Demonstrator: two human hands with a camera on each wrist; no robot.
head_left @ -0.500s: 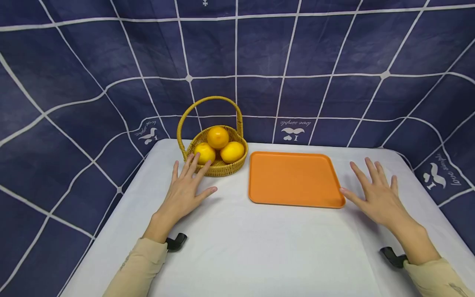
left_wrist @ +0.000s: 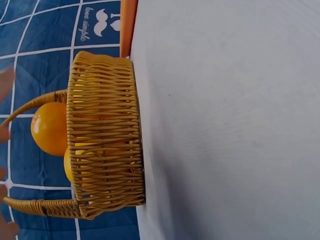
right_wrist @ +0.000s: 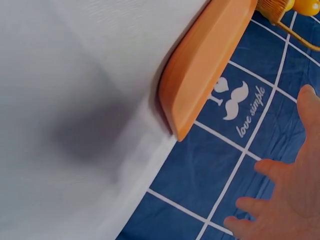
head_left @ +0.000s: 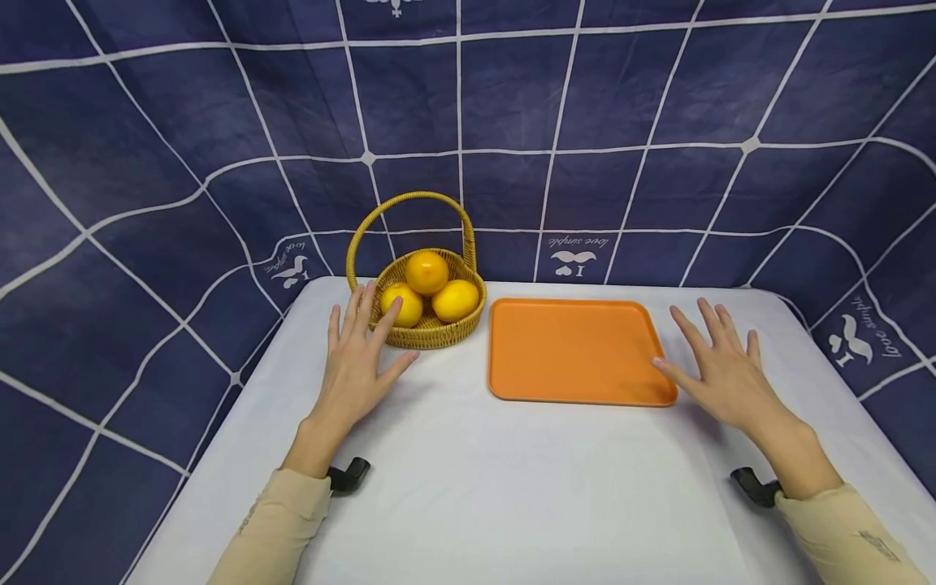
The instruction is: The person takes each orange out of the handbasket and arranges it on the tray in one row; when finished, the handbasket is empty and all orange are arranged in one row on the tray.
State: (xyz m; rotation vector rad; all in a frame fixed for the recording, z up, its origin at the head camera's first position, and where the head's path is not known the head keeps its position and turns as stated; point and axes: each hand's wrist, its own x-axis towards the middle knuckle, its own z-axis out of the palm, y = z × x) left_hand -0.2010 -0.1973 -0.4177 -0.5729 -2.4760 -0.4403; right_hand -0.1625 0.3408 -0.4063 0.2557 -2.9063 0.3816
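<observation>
A woven yellow basket [head_left: 433, 336] with a tall arched handle stands at the back left of the table. Three orange-yellow fruits, one orange [head_left: 427, 272] on top, sit inside it. My left hand [head_left: 353, 375] is spread, its fingertips overlapping the basket's left side in the head view, and holds nothing. To the basket's right lies a flat orange tray [head_left: 581, 351] with nothing on it. Spread and holding nothing, my right hand [head_left: 731, 378] hovers by the tray's right edge, the thumb overlapping that edge in the head view. The right wrist view shows these fingers [right_wrist: 272, 170] apart.
A white cloth [head_left: 541, 487] covers the table. Behind it and at both sides hangs a dark blue curtain [head_left: 607, 97] with white grid lines. Black straps with small devices [head_left: 349, 475] sit on both wrists.
The right hand has moved a little left and forward, towards the tray. My left hand has shifted slightly left and forward. Basket, fruits and tray stay put.
</observation>
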